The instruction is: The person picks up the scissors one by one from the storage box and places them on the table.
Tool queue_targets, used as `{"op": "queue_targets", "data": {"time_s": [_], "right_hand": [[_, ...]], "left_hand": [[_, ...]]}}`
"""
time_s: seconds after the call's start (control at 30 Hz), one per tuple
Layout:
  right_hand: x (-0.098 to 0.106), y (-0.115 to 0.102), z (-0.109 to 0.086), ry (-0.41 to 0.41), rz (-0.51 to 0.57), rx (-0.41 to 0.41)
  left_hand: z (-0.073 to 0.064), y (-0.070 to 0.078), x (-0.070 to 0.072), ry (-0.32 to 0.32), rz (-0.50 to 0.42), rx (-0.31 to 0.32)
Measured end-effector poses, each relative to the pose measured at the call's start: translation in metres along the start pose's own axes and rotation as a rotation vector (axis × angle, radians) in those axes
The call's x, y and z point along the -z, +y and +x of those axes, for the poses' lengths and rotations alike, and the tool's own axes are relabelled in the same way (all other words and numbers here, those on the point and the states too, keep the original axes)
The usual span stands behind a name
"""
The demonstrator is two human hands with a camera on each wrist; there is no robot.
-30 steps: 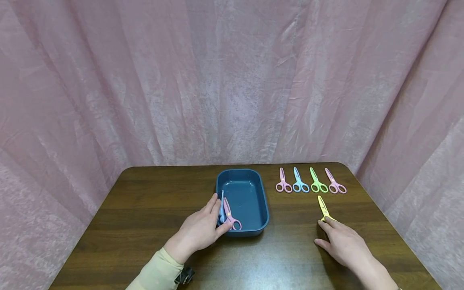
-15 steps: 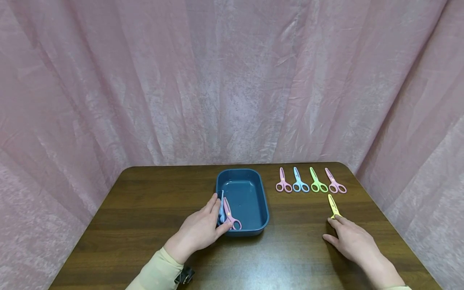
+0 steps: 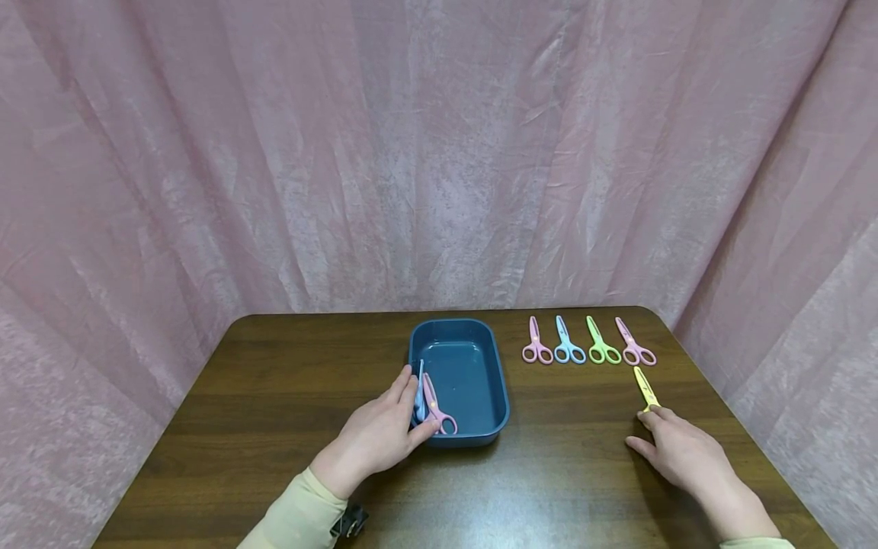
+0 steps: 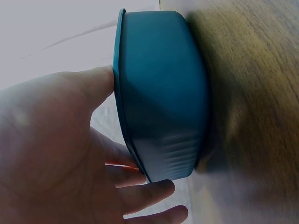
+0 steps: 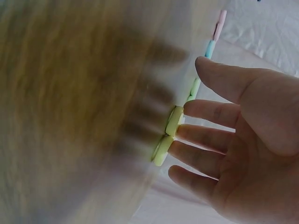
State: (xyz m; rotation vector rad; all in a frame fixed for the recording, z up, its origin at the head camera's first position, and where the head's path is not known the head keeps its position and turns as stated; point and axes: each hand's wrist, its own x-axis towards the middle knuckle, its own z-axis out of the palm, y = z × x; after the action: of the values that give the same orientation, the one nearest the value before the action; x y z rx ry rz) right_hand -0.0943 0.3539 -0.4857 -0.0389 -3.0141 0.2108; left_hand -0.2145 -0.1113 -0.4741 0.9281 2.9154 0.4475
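Observation:
My right hand (image 3: 689, 457) is stretched out over a pair of yellow scissors (image 3: 645, 389) lying on the table, blades pointing away. Its straight fingertips touch the yellow handle loops (image 5: 174, 121), and the thumb stays apart from them. The loops are mostly covered in the head view. At the near left corner of a dark blue bin (image 3: 499, 381), my left hand (image 3: 373, 435) rests with thumb and fingers extended against the rim (image 4: 117, 51). Inside the bin, pink scissors (image 3: 431, 393) lie beside blue scissors (image 3: 421, 393) standing on edge along the left wall, partly behind my fingers.
Beyond the yellow scissors, a row runs along the back right of the wooden table (image 3: 288, 381): pink scissors (image 3: 533, 332), blue scissors (image 3: 562, 332), green scissors (image 3: 595, 333) and another pink pair (image 3: 626, 334). A pink curtain (image 3: 439, 168) hangs behind the table.
My right hand has slid the yellow scissors to the right across the table, toward a spot below the rightmost pink pair. The left hand and the bin have stayed put.

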Motion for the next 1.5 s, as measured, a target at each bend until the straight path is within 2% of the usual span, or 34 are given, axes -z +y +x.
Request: {"op": "queue_targets", "data": {"time_s": [0.4, 0.7, 0.9, 1.2, 1.5], "right_hand": [[-0.001, 0.012, 0.002, -0.061, -0.005, -0.022], [-0.002, 0.012, 0.002, -0.039, -0.001, -0.011], [-0.003, 0.009, 0.003, 0.018, 0.01, 0.001], [0.001, -0.014, 0.01, 0.121, -0.001, 0.074], [0.004, -0.064, 0.025, 0.218, 0.005, 0.228]], "left_hand": [[-0.002, 0.0, 0.0, -0.005, -0.005, 0.005], [-0.002, 0.0, -0.002, -0.013, -0.006, -0.002], [0.0, 0.0, 0.0, -0.02, -0.008, 0.002], [0.0, 0.002, 0.004, -0.014, 0.007, -0.002], [-0.001, 0.001, 0.002, -0.009, -0.001, -0.005]]}}
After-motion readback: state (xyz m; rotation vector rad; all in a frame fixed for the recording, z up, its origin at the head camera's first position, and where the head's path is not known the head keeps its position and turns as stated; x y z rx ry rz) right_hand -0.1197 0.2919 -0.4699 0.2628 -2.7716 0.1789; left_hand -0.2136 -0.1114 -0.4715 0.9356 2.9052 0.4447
